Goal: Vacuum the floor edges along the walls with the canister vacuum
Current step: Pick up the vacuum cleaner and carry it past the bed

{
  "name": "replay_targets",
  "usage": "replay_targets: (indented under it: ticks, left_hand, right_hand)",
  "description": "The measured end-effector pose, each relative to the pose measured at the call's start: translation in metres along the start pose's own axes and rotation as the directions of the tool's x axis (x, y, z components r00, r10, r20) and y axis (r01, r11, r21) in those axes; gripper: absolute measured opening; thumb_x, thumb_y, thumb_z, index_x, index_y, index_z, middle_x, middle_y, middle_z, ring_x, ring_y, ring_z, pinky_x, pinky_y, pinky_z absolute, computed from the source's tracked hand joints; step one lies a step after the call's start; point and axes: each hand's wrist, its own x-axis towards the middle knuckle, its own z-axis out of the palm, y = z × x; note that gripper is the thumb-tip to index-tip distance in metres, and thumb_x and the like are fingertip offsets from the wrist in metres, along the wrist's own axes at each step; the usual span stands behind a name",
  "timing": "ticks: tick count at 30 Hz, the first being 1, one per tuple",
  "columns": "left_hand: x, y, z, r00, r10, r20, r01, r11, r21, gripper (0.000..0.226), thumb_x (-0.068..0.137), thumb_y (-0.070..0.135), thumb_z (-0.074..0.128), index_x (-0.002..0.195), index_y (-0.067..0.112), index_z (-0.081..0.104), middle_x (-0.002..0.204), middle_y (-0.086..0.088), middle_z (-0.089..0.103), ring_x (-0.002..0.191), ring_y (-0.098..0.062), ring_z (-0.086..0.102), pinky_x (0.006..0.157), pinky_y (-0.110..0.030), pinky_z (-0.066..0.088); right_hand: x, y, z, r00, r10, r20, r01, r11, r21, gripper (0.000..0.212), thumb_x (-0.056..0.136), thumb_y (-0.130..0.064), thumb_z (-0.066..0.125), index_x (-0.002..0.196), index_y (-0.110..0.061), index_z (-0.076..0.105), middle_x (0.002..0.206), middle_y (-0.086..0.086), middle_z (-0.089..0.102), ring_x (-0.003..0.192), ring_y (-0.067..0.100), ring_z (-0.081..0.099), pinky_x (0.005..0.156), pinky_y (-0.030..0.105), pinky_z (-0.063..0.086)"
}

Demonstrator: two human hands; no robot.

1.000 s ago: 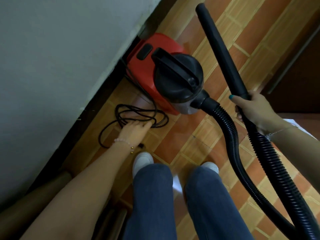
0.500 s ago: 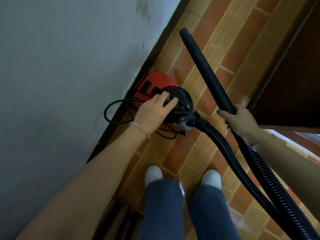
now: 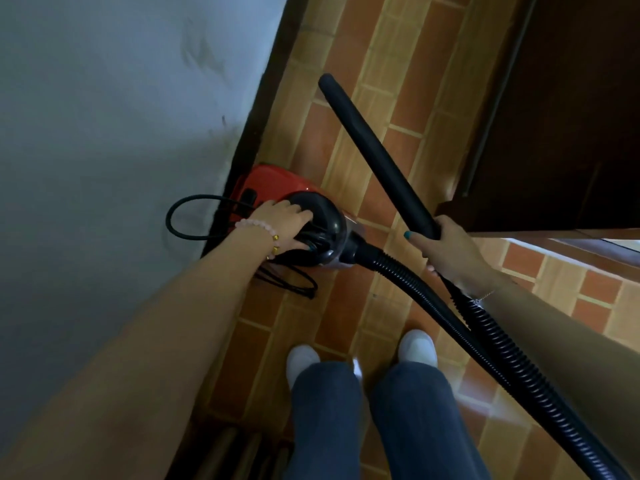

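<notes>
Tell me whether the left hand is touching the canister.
Touching. The head view shows the left hand gripping the canister at its black top, with no gap.

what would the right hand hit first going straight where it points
Probably the canister vacuum that the left hand grips; depth is unclear, so the right hand, holding the wand, might pass over it.

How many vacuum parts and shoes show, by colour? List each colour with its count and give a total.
Red: 1, canister
Black: 3, wand, hose, cord
White: 2, left shoe, right shoe
Total: 6
</notes>
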Motion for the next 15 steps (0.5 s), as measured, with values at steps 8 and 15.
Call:
replay_targets:
  ticks: [8,15]
  left_hand:
    - [-0.013,0.044,0.009,0.998,0.042,0.053,-0.047,0.994,0.096,0.039,0.093,0.04,0.052,0.119,0.012,0.046,0.113,-0.005,0.06,0.104,-0.024,0.055,0.086,-0.035,0.037]
    - [-0.064,0.088,-0.022,0.972,0.125,0.2,-0.146,0.985,0.095,0.049,0.086,0.009,0.063,0.129,0.007,0.039,0.108,-0.009,0.062,0.099,-0.03,0.058,0.092,-0.043,0.039]
  right_hand:
    - [-0.017,0.004,-0.005,1.0,0.019,-0.012,-0.018,0.999,0.038,0.03,0.09,-0.03,0.06,0.109,-0.011,0.047,0.07,0.006,0.053,0.05,0.021,0.05,0.051,0.031,0.043]
    - [-0.075,-0.003,-0.039,1.0,0.016,0.014,-0.015,0.999,-0.035,0.037,0.09,-0.031,0.06,0.115,-0.005,0.05,0.066,0.005,0.053,0.051,0.018,0.05,0.055,0.03,0.043]
